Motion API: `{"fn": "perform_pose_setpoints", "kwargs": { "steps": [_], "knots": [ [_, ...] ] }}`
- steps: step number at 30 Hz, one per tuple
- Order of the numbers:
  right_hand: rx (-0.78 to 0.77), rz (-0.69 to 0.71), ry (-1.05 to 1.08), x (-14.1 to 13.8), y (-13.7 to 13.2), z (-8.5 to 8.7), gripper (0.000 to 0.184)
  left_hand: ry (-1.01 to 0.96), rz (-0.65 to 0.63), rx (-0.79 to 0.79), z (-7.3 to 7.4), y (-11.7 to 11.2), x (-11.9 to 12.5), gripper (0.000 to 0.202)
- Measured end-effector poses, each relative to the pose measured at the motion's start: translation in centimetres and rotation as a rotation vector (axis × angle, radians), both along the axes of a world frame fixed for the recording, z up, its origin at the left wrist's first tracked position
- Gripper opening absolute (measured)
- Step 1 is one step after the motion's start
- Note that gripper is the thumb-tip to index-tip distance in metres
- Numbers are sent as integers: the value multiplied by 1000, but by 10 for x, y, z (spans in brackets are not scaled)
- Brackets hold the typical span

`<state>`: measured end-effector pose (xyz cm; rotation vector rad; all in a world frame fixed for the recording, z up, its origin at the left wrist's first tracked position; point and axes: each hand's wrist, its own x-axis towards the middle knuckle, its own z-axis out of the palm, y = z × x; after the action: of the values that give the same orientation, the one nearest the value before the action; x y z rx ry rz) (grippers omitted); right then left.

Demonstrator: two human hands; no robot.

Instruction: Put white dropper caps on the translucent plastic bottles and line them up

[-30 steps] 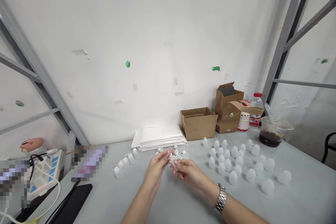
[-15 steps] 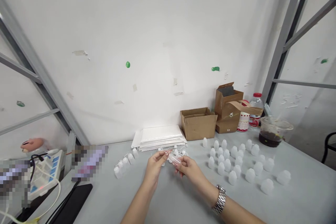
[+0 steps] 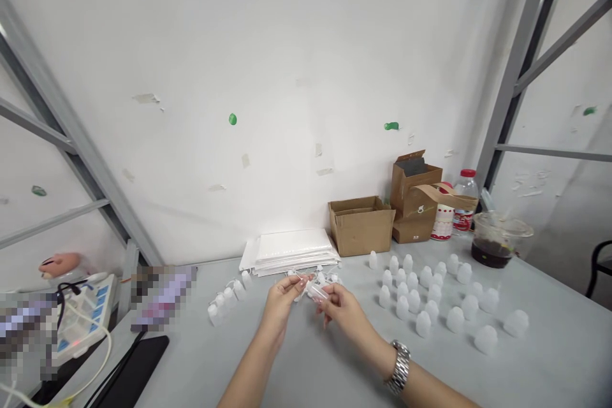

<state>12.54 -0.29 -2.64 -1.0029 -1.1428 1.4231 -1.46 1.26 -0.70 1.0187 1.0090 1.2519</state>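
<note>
A small clear plastic tube (image 3: 317, 292) lies tilted between my two hands, just above the table. My right hand (image 3: 343, 307) is closed round its lower right end, thumb and fingers pinching it. At its upper left end, my left hand (image 3: 281, 301) pinches a small white cap, mostly hidden by the fingertips. Right behind the hands is a loose pile of small white caps (image 3: 333, 278). Off to the left stands a slanting row of small white capped bottles (image 3: 228, 293). Many frosted domed plastic pieces (image 3: 414, 301) stand spread out to the right.
Against the wall lie stacked white envelopes (image 3: 291, 247), beside an open cardboard box (image 3: 364, 229) and a brown paper bag (image 3: 415, 204). A red-capped bottle (image 3: 465, 188) and a plastic bowl of dark liquid (image 3: 495, 250) stand back right. A power strip (image 3: 88, 319) with cables sits at left.
The tube and my right hand have shifted slightly left, closer to my left fingertips. My left hand stays almost in place, and the things on the table have not moved.
</note>
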Motion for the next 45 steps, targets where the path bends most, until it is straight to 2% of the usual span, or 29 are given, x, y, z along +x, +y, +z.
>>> {"fn": "perform_pose_setpoints", "kwargs": {
  "steps": [2,5,12,14,19,24,27,30,34,36,38,40,42,45],
  "knots": [
    [-61,102,27,1,-3,3,49,-23,-3,24,2,-1,1,28],
    [-181,252,102,3,-5,5,58,-59,6,57,5,-2,3,27],
    [-11,14,42,2,1,2,51,-25,48,62,2,0,2,25],
    [-34,45,50,3,-1,3,46,-5,34,77,2,0,2,24],
    [-222,307,201,6,-5,5,48,63,17,151,9,-4,1,20],
    [-91,206,26,6,2,3,47,96,35,138,14,-6,2,23],
    [-62,218,21,6,3,3,43,84,16,129,13,-5,3,23],
    [-119,340,172,8,-1,5,36,74,-19,151,11,-5,3,21],
    [-327,601,481,13,-7,11,31,53,-59,212,9,-7,2,16],
    [-383,712,552,15,-9,14,30,25,-80,236,9,-8,3,16],
    [-382,752,550,15,-11,17,30,-9,-83,237,9,-10,4,16],
    [-334,685,503,14,-12,19,31,-48,-62,202,11,-12,5,18],
    [-226,524,408,12,-11,20,33,-94,-43,143,13,-13,8,25],
    [-49,266,242,11,-6,18,36,-112,-95,91,15,-15,13,37]
  ]
}}
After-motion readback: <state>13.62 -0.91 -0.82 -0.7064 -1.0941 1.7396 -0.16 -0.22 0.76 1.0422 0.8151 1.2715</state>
